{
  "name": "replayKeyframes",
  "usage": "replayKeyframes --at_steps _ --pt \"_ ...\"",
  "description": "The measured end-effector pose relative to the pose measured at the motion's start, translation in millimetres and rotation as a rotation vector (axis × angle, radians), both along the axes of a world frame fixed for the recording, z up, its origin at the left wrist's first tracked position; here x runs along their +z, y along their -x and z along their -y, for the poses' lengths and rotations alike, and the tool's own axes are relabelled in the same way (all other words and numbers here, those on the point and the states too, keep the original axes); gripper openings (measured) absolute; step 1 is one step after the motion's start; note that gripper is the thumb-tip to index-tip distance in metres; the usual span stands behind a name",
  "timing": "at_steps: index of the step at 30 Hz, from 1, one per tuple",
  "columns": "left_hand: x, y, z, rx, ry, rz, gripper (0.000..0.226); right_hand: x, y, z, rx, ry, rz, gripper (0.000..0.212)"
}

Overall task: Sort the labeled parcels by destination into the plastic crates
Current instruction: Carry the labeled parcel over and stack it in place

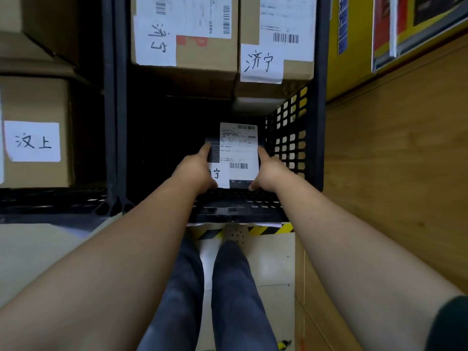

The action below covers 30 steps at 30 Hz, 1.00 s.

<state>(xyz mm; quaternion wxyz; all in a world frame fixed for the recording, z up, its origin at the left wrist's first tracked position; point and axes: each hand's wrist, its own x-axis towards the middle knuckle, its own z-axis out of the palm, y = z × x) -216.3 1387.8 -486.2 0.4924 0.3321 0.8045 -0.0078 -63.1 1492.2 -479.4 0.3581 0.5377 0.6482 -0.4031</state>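
I hold a small dark parcel [238, 153] with a white shipping label and a handwritten tag between both hands. It is low inside the right black plastic crate [291, 145], near its front right corner. My left hand [197, 171] grips its left edge and my right hand [268, 168] grips its right edge. At the far end of the same crate sit two cardboard boxes [202, 54] [276, 62] with handwritten white tags. The left black crate [50, 201] holds a cardboard box [35, 138] with a different handwritten tag.
A wooden panel wall [395, 160] rises right of the crate, with yellow posters [395, 29] farther back. Yellow-black hazard tape [263, 230] marks the floor at the crate's front. My legs [207, 295] stand on pale tiles below.
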Motion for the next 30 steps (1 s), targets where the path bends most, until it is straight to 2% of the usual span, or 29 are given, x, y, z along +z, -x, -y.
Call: replayKeyframes --at_steps 5,17,24,30 --pt "-13.4 3.2 -9.4 -0.032 0.025 0.004 0.116 -13.7 2.3 -3.7 0.006 0.018 0.02 0.121" --pt "-40.5 4.4 -22.6 -0.052 0.049 0.048 0.106 -51.7 3.0 -6.4 0.113 -0.058 0.061 0.107" --pt "-53.2 8.7 -25.1 -0.104 0.078 0.037 0.089 -64.8 2.7 -9.4 -0.058 -0.04 -0.001 0.103" --pt "-60.8 10.8 -27.9 -0.101 0.059 0.046 0.084 -73.5 4.6 -9.4 -0.053 -0.088 -0.016 0.098"
